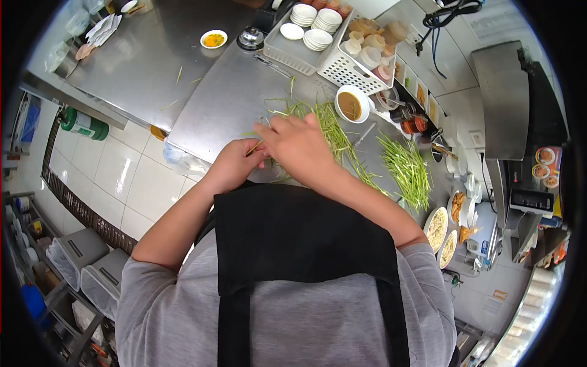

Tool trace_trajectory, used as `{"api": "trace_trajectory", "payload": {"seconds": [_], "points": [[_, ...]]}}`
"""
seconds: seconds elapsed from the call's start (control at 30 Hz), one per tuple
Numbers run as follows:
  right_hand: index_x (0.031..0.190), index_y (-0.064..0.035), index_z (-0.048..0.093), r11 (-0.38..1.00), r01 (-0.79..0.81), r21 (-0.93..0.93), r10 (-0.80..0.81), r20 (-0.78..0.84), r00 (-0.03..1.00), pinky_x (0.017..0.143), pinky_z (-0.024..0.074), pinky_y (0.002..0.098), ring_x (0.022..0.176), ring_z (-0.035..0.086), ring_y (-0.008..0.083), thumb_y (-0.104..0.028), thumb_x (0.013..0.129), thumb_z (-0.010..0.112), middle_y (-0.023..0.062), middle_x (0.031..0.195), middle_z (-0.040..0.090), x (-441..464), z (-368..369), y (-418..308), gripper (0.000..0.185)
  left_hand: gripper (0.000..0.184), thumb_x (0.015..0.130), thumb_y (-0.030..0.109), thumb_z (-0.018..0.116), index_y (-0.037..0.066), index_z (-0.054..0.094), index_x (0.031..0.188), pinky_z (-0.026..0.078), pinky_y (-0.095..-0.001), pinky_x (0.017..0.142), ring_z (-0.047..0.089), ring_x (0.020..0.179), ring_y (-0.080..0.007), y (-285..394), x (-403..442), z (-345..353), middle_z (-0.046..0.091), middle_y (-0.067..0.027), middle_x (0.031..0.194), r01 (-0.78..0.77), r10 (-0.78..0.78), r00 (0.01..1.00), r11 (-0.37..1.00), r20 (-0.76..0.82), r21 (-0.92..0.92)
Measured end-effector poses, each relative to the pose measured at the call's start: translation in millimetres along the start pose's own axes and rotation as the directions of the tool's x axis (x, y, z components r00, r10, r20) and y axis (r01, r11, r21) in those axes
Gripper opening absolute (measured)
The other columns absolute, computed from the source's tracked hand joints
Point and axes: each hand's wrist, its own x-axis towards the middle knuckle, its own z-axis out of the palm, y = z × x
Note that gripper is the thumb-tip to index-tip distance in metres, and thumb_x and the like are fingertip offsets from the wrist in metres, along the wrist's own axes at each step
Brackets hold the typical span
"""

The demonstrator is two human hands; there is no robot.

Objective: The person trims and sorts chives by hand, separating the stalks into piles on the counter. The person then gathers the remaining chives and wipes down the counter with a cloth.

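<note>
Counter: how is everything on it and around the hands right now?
Left hand: pinching a stalk
Right hand: fingers bent, close to the left
Stalks near the hands: loose, spread out
Stalks on the right: gathered in a pile
Sauce bowl: uncovered, brown sauce inside
Small bowl: uncovered, orange food inside
White dishes: mostly stacked
Basket: filled with bottles

The tips of the left hand (233, 164) lay partly behind the right hand (296, 144), so the far end of the thin stalk (255, 146) between them was hidden. The right hand's own fingertips were too small to make out clearly. The right hand and forearm covered part of the green pile (333, 131). The picture's top edge cut off the orange-red bottles (331, 5). Any print on the green canister (85, 124) was too small to read.
</note>
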Motion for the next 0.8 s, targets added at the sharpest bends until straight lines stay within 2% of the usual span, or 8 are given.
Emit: {"api": "trace_trajectory", "payload": {"seconds": [0.1, 0.27, 0.5, 0.6, 0.67, 0.7, 0.77, 0.8], "points": [[0.122, -0.0178, 0.058, 0.995, 0.007, -0.103, -0.018, -0.115, 0.993, 0.068, 0.0344, 0.0344, 0.074, 0.057, 0.0158, -0.019, 0.076, 0.066, 0.0003, 0.081, 0.053, 1, 12, 0, 0.047, 0.022, 0.091, 0.020, 0.056, -0.001, 0.064, 0.093, 0.044, -0.0292, 0.063, 0.056, 0.065, -0.0141, 12, -2, 1, 0.063, -0.0066, 0.072, -0.008, 0.010, 0.999, 0.999, -0.043, 0.040], [0.114, -0.0123, 0.061, 0.994, 0.076, 0.079, -0.058, -0.212, 0.976, 0.071, 0.0363, 0.0365, 0.074, 0.057, 0.0159, -0.019, 0.075, 0.062, -0.0002, 0.080, 0.054, -1, -2, -8, 0.040, 0.020, 0.089, 0.015, 0.053, -0.002, 0.063, 0.092, 0.045, -0.0319, 0.063, 0.058, 0.064, -0.0193, 3, -1, 1, 0.064, -0.0100, 0.073, 0.008, 0.006, 0.994, 0.991, -0.106, 0.133], [0.097, -0.0158, 0.067, 0.992, 0.079, -0.094, -0.092, -0.138, 0.986, 0.069, 0.0366, 0.0362, 0.076, 0.056, 0.0151, -0.018, 0.073, 0.067, -0.0007, 0.079, 0.054, -8, 18, -2, 0.024, 0.018, 0.089, 0.013, 0.051, -0.002, 0.060, 0.092, 0.045, -0.0351, 0.065, 0.059, 0.066, -0.0236, 9, -4, 6, 0.064, -0.0125, 0.074, -0.038, 0.058, 0.992, 0.983, -0.110, 0.178], [0.091, -0.0142, 0.067, 0.994, 0.068, 0.087, -0.058, -0.113, 0.992, 0.069, 0.0390, 0.0359, 0.072, 0.057, 0.0173, -0.012, 0.078, 0.064, 0.0004, 0.077, 0.055, -11, 14, -2, 0.014, 0.018, 0.091, 0.013, 0.049, -0.002, 0.060, 0.092, 0.044, -0.0330, 0.063, 0.056, 0.064, -0.0208, 4, -8, 10, 0.059, -0.0097, 0.069, -0.039, 0.055, 0.995, 0.983, -0.085, 0.177], [0.095, -0.0106, 0.067, 0.883, -0.034, 0.469, 0.174, -0.259, 0.950, 0.067, 0.0418, 0.0365, 0.069, 0.057, 0.0208, -0.006, 0.081, 0.061, 0.0037, 0.076, 0.056, -15, 13, 4, 0.015, 0.018, 0.092, 0.014, 0.048, -0.001, 0.060, 0.091, 0.043, -0.0316, 0.062, 0.053, 0.063, -0.0187, 4, -12, 12, 0.056, -0.0078, 0.067, -0.074, 0.088, 0.993, 0.984, -0.081, 0.160], [0.095, -0.0106, 0.067, 0.884, -0.042, 0.465, 0.184, -0.263, 0.947, 0.067, 0.0418, 0.0365, 0.069, 0.057, 0.0208, -0.006, 0.081, 0.061, 0.0037, 0.076, 0.056, -18, 10, 9, 0.015, 0.019, 0.093, 0.014, 0.048, 0.000, 0.060, 0.090, 0.042, -0.0302, 0.060, 0.050, 0.061, -0.0165, 5, -14, 13, 0.053, -0.0059, 0.065, -0.104, 0.116, 0.990, 0.985, -0.081, 0.139], [0.096, -0.0054, 0.066, 0.668, -0.278, 0.690, 0.545, -0.200, 0.815, 0.066, 0.0432, 0.0364, 0.065, 0.058, 0.0226, -0.004, 0.083, 0.060, 0.0055, 0.076, 0.058, -29, 2, 24, 0.015, 0.018, 0.095, 0.014, 0.046, 0.003, 0.058, 0.089, 0.040, -0.0266, 0.060, 0.046, 0.060, -0.0130, 1, -16, 13, 0.053, -0.0019, 0.068, -0.088, 0.098, 0.988, 0.992, -0.121, 0.088], [0.115, -0.0034, 0.059, 0.748, -0.405, 0.526, 0.492, -0.030, 0.870, 0.079, 0.0458, 0.0372, 0.081, 0.061, 0.0265, -0.006, 0.084, 0.060, 0.0130, 0.099, 0.063, -38, 2, 39, 0.031, 0.018, 0.098, 0.015, 0.045, 0.005, 0.057, 0.088, 0.038, -0.0229, 0.059, 0.041, 0.058, -0.0094, 0, -16, 12, 0.052, 0.0022, 0.071, -0.068, 0.072, 0.982, 0.997, -0.172, 0.029]]}}
